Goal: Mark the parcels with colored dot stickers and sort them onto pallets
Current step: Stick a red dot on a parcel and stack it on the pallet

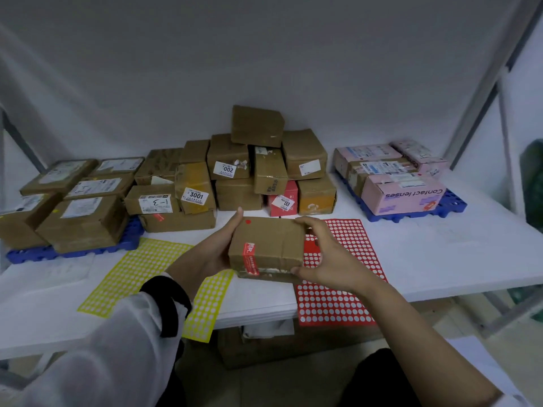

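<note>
My white sleeve [117,348] is hanging nearest. My left hand [219,248] and right hand [326,259] are gripping the red-dotted parcel [267,245] above the desk's [440,259] front edge. I am judging that a low carry is risking dragging the red sticker sheet [352,245] (overhanging that edge) off.

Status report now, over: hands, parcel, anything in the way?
Grip: left hand and right hand hold parcel, one each side. On its top, red dot. Toward right pallet, only flat red sticker sheet.
</note>
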